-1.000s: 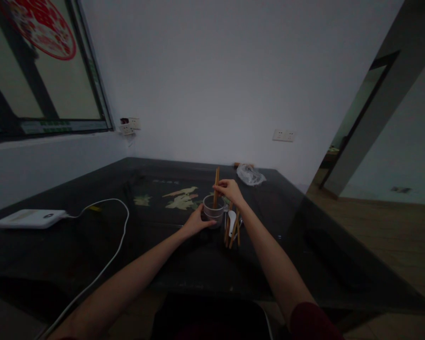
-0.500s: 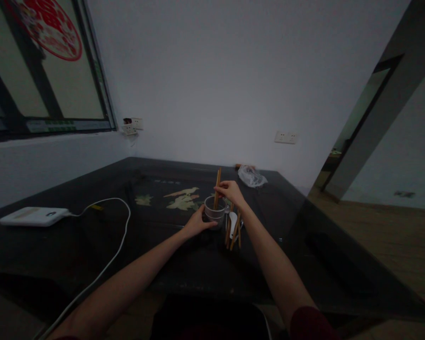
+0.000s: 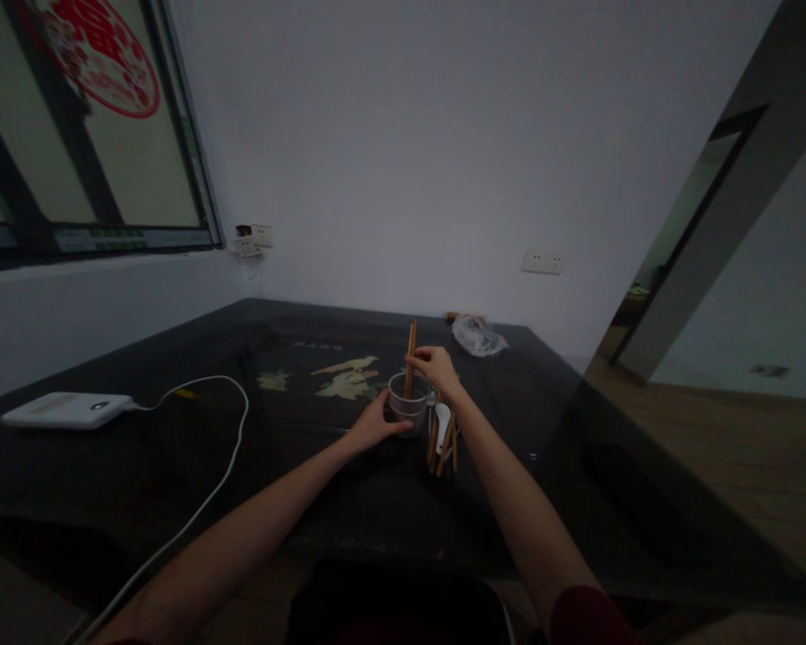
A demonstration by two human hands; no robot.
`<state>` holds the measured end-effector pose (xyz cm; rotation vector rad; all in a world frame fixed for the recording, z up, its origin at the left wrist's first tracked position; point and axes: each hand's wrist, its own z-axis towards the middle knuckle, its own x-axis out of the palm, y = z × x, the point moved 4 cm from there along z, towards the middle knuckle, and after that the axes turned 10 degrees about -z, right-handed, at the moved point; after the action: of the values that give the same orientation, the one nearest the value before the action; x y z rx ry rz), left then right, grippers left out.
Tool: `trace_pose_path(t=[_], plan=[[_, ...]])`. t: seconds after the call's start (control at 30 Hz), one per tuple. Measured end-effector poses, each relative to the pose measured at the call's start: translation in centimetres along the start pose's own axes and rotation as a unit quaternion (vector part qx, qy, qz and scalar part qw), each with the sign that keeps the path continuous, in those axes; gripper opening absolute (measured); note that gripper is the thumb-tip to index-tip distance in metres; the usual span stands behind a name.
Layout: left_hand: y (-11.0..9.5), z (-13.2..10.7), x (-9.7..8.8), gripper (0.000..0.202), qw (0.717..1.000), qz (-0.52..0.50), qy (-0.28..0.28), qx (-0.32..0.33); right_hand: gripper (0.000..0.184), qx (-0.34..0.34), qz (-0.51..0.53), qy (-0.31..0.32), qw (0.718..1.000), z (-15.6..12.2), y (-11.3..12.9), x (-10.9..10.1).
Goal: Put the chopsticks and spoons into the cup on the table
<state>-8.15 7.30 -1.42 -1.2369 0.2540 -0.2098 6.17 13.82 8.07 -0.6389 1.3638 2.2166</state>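
Observation:
My left hand (image 3: 376,421) is wrapped round the near left side of a clear cup (image 3: 413,408) standing on the dark table. Between the fingertips of my right hand (image 3: 436,365) are wooden chopsticks (image 3: 411,345), held nearly upright with their lower ends inside the cup. Just right of the cup, partly under my right forearm, lies a small pile of loose chopsticks (image 3: 441,459) with a white spoon (image 3: 442,425) on it. Some shiny metal shows in the pile, too dim to name.
A white power bank (image 3: 67,410) lies at the left, its white cable (image 3: 240,430) curving toward me. A crumpled clear plastic bag (image 3: 476,336) rests near the wall. On the right of the table (image 3: 510,528) is a long dark object (image 3: 645,502).
The chopsticks in my right hand have tilted very slightly left. My left hand still holds the cup in the same place.

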Motion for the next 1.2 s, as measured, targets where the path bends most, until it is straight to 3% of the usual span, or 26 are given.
trace_pose_path(t=[0.27, 0.43, 0.6, 0.73, 0.9, 1.0, 1.2], plan=[[-0.5, -0.1, -0.1, 0.077, 1.000, 0.020, -0.002, -0.004, 0.020, -0.019, 0.001, 0.002, 1.000, -0.1, -0.4, -0.4], [-0.7, -0.2, 0.2, 0.077, 1.000, 0.023, 0.010, 0.007, 0.025, -0.008, 0.006, -0.031, 0.999, -0.2, -0.9, -0.7], [-0.5, -0.2, 0.1, 0.078, 0.999, 0.051, 0.010, 0.010, 0.030, -0.003, 0.039, -0.070, 0.997, -1.7, -2.0, -3.0], [0.0, -0.1, 0.0, 0.080, 0.999, 0.039, 0.012, -0.003, 0.032, -0.002, 0.062, -0.088, 0.994, -5.3, -4.0, -5.4], [-0.1, -0.1, 0.0, 0.081, 0.999, 0.041, 0.015, -0.023, 0.031, 0.058, 0.021, -0.089, 0.994, -9.9, -8.3, -6.2], [-0.4, -0.2, 0.0, 0.079, 0.999, 0.030, 0.016, -0.018, 0.032, 0.085, -0.024, -0.091, 0.992, -10.7, -9.9, -6.0], [-1.2, 0.1, -0.5, 0.082, 1.000, 0.010, 0.001, -0.004, 0.033, 0.104, -0.112, -0.070, 0.986, -10.3, -10.7, -5.8]])
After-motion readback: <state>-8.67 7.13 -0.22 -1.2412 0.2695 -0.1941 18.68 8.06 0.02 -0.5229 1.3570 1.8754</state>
